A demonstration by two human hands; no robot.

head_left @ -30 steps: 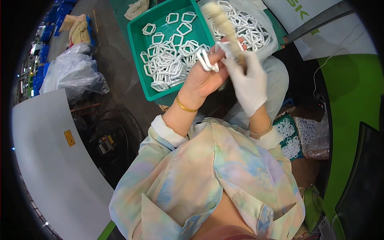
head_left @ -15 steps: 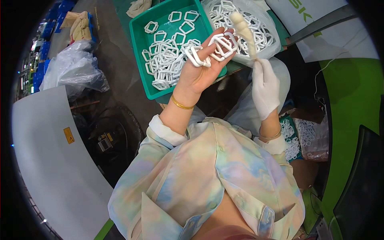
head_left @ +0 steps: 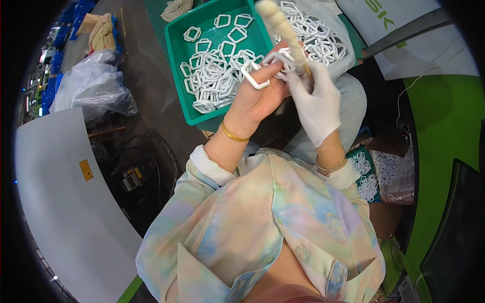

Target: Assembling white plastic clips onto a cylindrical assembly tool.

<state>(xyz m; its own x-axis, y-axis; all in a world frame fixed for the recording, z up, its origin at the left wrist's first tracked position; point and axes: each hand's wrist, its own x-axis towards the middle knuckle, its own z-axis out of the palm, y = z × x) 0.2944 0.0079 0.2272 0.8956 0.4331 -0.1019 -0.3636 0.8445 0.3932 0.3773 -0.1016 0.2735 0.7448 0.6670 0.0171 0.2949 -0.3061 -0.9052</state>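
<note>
One upturned left hand (head_left: 256, 97) grips white links (head_left: 251, 81); the right hand (head_left: 318, 101) pinches a fluffy stick (head_left: 283, 27).

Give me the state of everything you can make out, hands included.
Left hand: bare, grip holding white links
Right hand: white-gloved, grip shut on the fluffy stick
Fluffy stick: tilted, pale head raised past the grip
White links: held ones partly hidden behind hands
Green tray: open-topped, partly filled with loose links
Plastic bag: holding many white links
Plastic sheeting: crumpled
</note>
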